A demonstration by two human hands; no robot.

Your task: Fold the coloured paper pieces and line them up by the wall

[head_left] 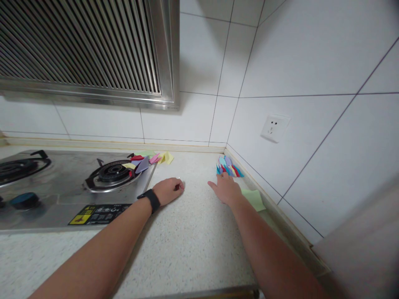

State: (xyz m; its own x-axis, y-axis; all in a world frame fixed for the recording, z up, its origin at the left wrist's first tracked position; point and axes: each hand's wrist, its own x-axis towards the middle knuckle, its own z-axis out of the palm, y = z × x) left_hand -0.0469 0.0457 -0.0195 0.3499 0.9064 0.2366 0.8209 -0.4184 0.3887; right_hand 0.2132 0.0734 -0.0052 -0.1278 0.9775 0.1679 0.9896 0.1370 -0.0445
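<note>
My left hand, with a black watch on its wrist, is closed just above the counter, beside the stove's right edge. Its fingertips are pinched together; a faint whitish bit shows there, too small to name. Stretched forward, my right hand has its thumb apart and its fingers at the near edge of a colourful cluster of folded paper pieces in the back corner. The fingertips are partly hidden against that cluster. A pale green paper sheet lies beside my right wrist, partly covered by the forearm.
Loose coloured papers overlap the right burner of the gas stove, and yellow paper lies behind it. A range hood hangs above. The tiled wall at right carries a socket. The speckled counter extends forward.
</note>
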